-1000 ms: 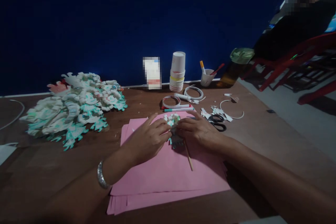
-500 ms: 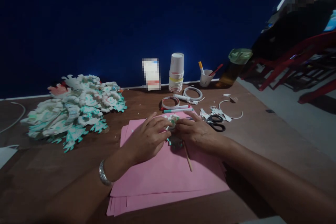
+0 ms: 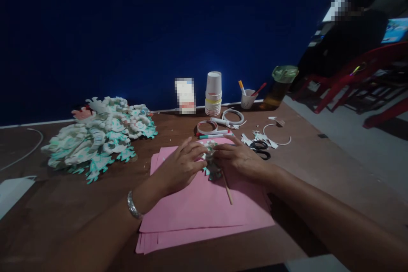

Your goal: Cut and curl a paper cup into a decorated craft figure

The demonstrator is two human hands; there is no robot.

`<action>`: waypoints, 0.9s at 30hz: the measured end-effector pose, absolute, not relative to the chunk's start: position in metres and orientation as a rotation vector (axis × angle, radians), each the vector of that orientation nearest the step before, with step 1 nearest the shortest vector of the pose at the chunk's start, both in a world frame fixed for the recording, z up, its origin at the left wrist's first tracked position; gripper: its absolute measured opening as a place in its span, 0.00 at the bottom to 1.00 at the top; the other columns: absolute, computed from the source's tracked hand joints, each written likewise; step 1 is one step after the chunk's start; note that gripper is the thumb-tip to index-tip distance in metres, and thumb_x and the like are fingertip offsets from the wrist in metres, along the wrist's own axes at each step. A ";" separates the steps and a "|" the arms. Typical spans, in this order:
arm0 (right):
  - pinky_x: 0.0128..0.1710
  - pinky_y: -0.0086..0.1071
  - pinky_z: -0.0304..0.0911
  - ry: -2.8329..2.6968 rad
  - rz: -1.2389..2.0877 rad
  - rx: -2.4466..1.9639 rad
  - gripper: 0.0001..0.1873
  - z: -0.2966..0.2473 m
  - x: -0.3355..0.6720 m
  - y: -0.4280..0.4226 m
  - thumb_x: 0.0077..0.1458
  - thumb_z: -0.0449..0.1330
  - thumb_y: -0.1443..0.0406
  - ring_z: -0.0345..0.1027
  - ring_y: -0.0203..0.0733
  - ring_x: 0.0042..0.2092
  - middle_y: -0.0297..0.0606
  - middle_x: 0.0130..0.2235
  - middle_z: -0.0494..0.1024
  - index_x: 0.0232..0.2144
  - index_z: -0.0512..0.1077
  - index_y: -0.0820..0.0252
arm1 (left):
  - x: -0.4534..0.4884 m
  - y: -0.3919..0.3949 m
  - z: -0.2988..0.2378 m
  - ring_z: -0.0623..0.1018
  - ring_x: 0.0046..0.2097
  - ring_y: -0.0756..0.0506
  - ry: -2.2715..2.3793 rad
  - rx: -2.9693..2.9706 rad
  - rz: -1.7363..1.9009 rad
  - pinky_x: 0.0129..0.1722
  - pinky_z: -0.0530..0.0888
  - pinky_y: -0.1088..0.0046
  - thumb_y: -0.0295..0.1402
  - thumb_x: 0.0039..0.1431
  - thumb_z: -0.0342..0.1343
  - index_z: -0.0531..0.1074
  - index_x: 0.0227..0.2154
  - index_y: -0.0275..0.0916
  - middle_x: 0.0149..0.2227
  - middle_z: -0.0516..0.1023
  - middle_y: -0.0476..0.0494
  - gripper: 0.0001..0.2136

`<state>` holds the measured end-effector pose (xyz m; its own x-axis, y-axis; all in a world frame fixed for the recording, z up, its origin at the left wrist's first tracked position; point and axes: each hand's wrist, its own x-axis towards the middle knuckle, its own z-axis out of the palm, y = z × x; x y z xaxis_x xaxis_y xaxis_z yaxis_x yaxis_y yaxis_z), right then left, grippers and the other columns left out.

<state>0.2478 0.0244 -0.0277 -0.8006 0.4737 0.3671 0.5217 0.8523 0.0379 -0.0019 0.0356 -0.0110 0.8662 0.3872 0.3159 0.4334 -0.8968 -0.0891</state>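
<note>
Brown worktop (image 3: 318, 170) bearing pink paper (image 3: 197, 216). Left hand (image 3: 188, 163) and right hand (image 3: 240, 160), both half-curled, hold a cutout (image 3: 213, 173) near the paper's far edge.

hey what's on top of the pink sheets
Over the pink sheets: a green-and-white cutout, left hand and right hand at it, and a thin stick. The hands hide part of the cutout and whatever lies beneath them.
</note>
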 end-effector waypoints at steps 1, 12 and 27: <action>0.66 0.51 0.45 -2.689 -0.202 -0.748 0.08 -0.027 0.248 0.024 0.66 0.57 0.69 0.68 0.44 0.51 0.37 0.42 0.80 0.37 0.77 0.58 | -0.002 0.036 -0.011 0.66 0.63 0.39 -0.638 -2.883 -0.430 0.69 0.54 0.48 0.25 0.64 0.53 0.77 0.40 0.41 0.56 0.72 0.40 0.08; 0.65 0.51 0.48 -2.707 -0.251 -0.744 0.08 -0.021 0.248 0.020 0.65 0.58 0.70 0.69 0.46 0.53 0.39 0.43 0.81 0.38 0.78 0.58 | -0.001 0.036 -0.010 0.66 0.62 0.39 -0.657 -2.936 -0.486 0.69 0.54 0.47 0.23 0.63 0.53 0.78 0.37 0.41 0.56 0.72 0.40 0.10; 0.48 0.40 0.68 -2.041 0.170 -1.274 0.24 -0.045 0.248 0.030 0.53 0.53 0.77 0.72 0.50 0.49 0.46 0.47 0.80 0.50 0.75 0.62 | 0.003 0.034 -0.011 0.78 0.42 0.43 -2.208 -2.860 -1.333 0.42 0.75 0.65 0.41 0.55 0.62 0.65 0.58 0.39 0.44 0.78 0.41 0.28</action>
<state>0.2481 0.0304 -0.0454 -0.2585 0.8269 0.4995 0.7330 0.5047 -0.4561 0.0031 0.0336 -0.0108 0.2112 0.9743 0.0786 0.5232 -0.1806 0.8329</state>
